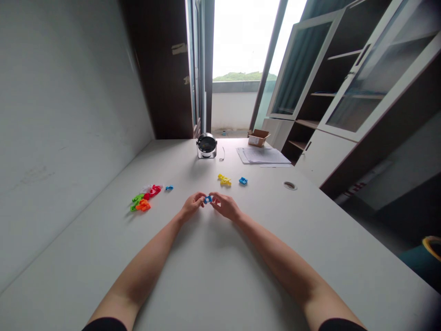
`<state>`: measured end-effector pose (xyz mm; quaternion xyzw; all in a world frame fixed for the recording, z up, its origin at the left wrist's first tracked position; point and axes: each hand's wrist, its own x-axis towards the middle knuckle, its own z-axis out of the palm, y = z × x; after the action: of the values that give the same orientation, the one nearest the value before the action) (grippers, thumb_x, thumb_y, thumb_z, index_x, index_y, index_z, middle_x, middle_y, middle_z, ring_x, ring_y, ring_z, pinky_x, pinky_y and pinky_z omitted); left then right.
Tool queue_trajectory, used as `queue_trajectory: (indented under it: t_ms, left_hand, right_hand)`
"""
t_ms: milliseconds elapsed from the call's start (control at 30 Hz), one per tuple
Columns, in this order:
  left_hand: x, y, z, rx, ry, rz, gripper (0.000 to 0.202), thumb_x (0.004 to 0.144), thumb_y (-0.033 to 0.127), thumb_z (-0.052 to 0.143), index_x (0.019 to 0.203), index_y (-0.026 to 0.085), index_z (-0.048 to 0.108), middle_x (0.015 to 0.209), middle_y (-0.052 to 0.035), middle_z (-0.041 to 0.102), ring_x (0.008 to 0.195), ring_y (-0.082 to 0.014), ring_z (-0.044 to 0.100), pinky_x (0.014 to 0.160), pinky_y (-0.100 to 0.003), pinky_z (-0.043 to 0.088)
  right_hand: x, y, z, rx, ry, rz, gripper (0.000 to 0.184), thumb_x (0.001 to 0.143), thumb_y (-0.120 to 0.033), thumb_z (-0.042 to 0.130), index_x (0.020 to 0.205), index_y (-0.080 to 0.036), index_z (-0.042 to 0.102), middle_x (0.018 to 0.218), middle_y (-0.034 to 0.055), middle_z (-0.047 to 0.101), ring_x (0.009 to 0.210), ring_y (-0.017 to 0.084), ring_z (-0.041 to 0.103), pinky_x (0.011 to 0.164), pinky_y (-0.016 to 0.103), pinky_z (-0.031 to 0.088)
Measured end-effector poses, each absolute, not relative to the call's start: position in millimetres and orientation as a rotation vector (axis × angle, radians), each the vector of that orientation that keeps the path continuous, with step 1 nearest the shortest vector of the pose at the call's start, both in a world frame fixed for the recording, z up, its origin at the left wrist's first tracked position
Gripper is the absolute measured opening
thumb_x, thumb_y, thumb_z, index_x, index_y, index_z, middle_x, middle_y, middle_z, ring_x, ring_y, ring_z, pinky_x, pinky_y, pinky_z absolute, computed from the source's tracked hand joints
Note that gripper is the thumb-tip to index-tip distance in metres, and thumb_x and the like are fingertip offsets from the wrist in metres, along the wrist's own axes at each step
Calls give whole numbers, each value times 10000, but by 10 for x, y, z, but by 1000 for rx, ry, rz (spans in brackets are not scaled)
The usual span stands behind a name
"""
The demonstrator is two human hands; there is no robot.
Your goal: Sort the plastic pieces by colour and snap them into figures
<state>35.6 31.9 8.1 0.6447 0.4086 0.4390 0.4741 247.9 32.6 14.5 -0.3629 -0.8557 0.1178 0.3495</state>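
Both my hands meet over the middle of the white table [213, 276]. My left hand [191, 205] and my right hand [225, 205] pinch a small blue plastic piece [207, 199] between their fingertips. Just beyond lie yellow pieces [224, 179] and another blue piece [243, 181]. To the left sits a pile of coloured pieces: green [137, 199], orange [143, 205], red [154, 190], and a small blue one [169, 187].
A small metal desk fan [206, 145] stands at the table's far edge, with papers [263, 155] and a cardboard box [258, 137] to its right. A cable hole [290, 185] is in the tabletop. Cabinets with glass doors [344, 82] stand on the right.
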Motion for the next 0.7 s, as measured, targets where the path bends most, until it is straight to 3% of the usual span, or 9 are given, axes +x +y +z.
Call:
queue_trajectory:
  t_ms: [300,500,700]
  left_hand:
    - [357,323,61,1560,1003,1082,344,887,429,559,1016,126,659,792,-52,659,654,-131,585,654,-263,467]
    - [360,303,81,1568,1017,1068,375,891,472,543,953,124,669,756,-51,656,643,-134,575,647,-259,456]
    - [366,281,110,1636,1024,1056,409,911,507,495,815,138,644,679,-35,622,622,-135,549,631,-254,430]
  right_hand:
    - [2477,330,128,-910,-2222,318,397,911,-229,605,1301,-253,530,942,18,700,736,130,648,727,232,491]
    - [2473,333,132,-895,-2240,255,287,937,-185,536,1213,-242,590,1004,42,708,811,148,664,742,232,487]
    - [2469,320,142,-905,-2244,232,260,923,-181,551,1167,-247,608,942,21,713,789,146,664,735,226,473]
